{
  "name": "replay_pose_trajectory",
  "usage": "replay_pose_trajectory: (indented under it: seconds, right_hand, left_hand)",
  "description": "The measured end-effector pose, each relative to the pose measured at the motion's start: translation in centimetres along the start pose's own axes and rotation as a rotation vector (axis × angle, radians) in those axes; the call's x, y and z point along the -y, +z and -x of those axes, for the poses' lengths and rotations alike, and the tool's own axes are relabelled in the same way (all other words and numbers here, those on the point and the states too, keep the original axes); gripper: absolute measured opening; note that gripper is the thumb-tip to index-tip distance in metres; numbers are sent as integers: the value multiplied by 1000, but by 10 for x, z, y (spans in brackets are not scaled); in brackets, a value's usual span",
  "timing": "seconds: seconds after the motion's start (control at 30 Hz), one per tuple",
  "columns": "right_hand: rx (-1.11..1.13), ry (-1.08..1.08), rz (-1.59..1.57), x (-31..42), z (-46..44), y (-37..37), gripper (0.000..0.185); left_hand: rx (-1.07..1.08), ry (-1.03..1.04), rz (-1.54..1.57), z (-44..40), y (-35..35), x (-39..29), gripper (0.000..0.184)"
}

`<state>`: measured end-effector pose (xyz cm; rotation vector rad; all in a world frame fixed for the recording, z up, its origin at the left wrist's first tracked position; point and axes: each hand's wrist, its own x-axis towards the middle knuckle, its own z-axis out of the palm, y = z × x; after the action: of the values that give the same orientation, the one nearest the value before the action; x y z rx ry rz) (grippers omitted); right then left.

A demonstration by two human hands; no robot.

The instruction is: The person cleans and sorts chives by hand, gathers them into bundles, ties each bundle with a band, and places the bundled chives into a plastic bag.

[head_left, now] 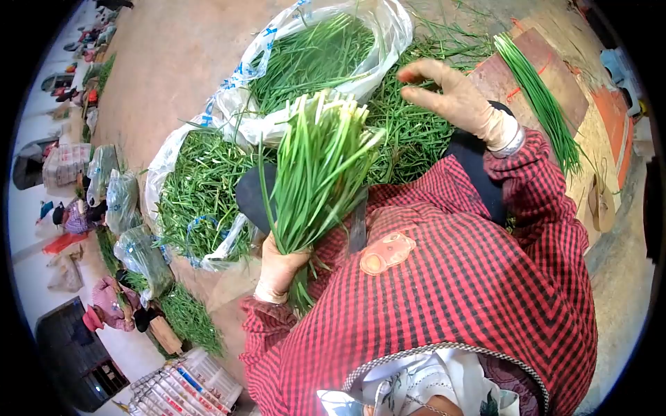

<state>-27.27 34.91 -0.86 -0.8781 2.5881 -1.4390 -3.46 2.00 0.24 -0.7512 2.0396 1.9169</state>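
A thick bunch of garlic chives (316,166) stands in my left hand (283,267), whose gloved fingers wrap round its lower, leafy end. The pale cut ends point up and away from me. My right hand (451,97), also gloved, is raised to the right of the bunch with thumb and fingers apart and nothing between them. Loose green trimmings (416,135) lie beneath it. Behind the bunch a clear plastic bag (399,35) holds more long green stalks.
Leafy scraps (205,180) fill another plastic bag at the left. A tidy bundle of chives (541,100) rests on a board (572,104) at the right, near a sandal (600,204). Filled bags (142,253), a person (111,303) and stacked crates (187,388) are farther left.
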Motion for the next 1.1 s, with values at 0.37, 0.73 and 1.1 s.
replay_pose_trajectory:
  seconds: [0.37,0.73,1.1]
  right_hand:
    - [129,24,-90,31,-22,42,24]
    - [-229,526,-18,-47,-15,-51,40]
    - [301,117,-214,6,6,42,25]
  left_hand:
    - [145,-7,155,1,26,14,46]
    - [187,-36,153,1,17,23,47]
    - [157,3,81,1,32,21,49]
